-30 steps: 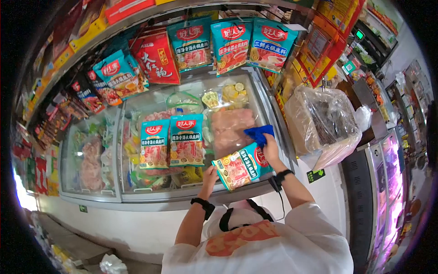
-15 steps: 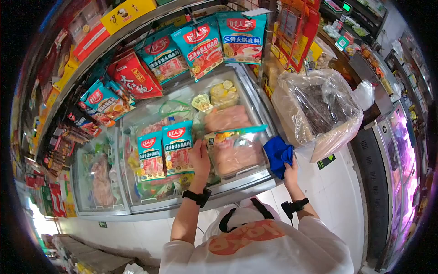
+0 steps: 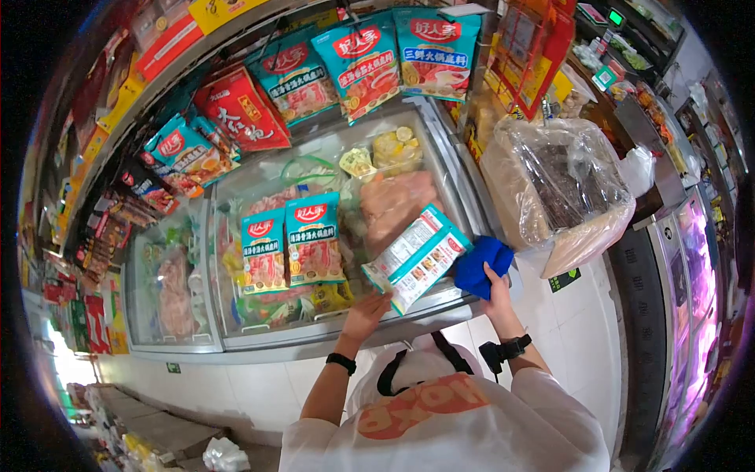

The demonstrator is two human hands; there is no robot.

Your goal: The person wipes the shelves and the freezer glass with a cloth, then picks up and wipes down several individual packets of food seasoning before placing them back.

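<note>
A hotpot seasoning packet [image 3: 418, 258] lies slanted over the freezer's glass lid, its printed back facing up. My left hand [image 3: 368, 316] is closed on the packet's lower left corner. My right hand [image 3: 495, 293] grips a bunched blue cloth [image 3: 481, 266], which touches or overlaps the packet's right end. To the left, two teal and white seasoning packets, one on the left [image 3: 264, 250] and one on the right [image 3: 313, 241], lie side by side on the glass with their fronts up. Under the glass, pink meat [image 3: 397, 200] shows.
Several teal packets [image 3: 358, 67] and a red packet [image 3: 242, 110] hang behind the chest freezer [image 3: 338, 329]. To the right stands a box lined with clear plastic [image 3: 554, 189]. A lit display case [image 3: 692, 315] is at the far right.
The packet has turned from nearly edge-on to back up, slanting across the glass. My left hand has moved down and right with it. The blue cloth remains in my right hand.
</note>
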